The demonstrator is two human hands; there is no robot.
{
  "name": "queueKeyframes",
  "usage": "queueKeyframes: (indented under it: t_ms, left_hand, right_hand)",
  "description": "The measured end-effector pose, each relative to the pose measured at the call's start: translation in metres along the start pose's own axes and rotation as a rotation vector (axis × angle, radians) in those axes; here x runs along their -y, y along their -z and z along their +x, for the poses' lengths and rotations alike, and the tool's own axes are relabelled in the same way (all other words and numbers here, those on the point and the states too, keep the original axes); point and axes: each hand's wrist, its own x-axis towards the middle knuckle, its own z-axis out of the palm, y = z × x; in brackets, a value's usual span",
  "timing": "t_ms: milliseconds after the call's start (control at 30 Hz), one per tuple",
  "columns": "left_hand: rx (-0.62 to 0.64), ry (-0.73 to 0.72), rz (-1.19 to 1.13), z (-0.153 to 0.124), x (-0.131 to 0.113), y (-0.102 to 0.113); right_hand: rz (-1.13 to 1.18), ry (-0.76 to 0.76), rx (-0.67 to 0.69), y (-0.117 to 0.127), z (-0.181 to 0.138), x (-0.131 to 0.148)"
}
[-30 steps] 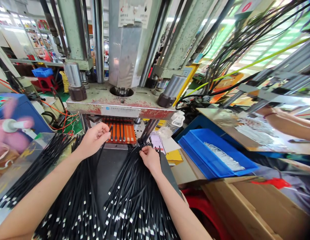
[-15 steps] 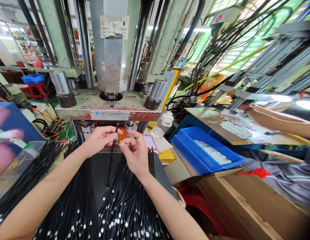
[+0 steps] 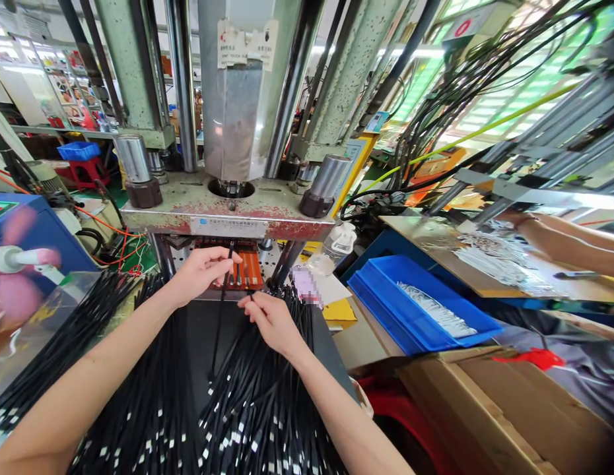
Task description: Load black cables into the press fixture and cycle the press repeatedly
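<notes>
My left hand (image 3: 201,274) pinches a black cable (image 3: 219,326) near its top end. That cable hangs down to the dark work surface (image 3: 201,349). My right hand (image 3: 271,320) is closed, thumb against fingers, over a heap of black cables (image 3: 267,402) with silvery connector ends. A short dark cable end shows at its fingertips. Just beyond both hands lies an orange-brown mould (image 3: 248,267) in the press, with several dark cable ends set in it.
The press's thick plate (image 3: 183,210) spans above the mould. More black cables (image 3: 64,343) lie at left beside a pink fan (image 3: 14,260). At right are a blue bin (image 3: 381,310) of white parts, a cardboard box (image 3: 450,402) and a co-worker's arm (image 3: 564,241).
My right hand has moved down and away from the left, its fingers now pressed together over the heap. The left hand still grips its cable. The view has shifted slightly.
</notes>
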Motion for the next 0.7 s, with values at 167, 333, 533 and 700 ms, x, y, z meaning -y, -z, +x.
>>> queueKeyframes:
  t_ms: [167,333,533,700]
  left_hand:
    - [0.009,-0.082,-0.023,-0.001,-0.014,-0.003]
    - [0.028,-0.062,-0.064,0.001,-0.028,-0.012]
    - [0.031,-0.096,-0.045,0.01,-0.036,-0.018]
    - [-0.202,-0.343,0.044,0.029,-0.046,-0.023]
  right_hand:
    - [0.04,0.026,-0.022,0.013,0.021,0.02]
    - [0.125,0.017,0.028,0.01,0.036,0.035]
    - [0.118,0.03,-0.002,0.003,0.023,0.045]
    - [-0.111,0.033,0.012,-0.006,0.001,0.017]
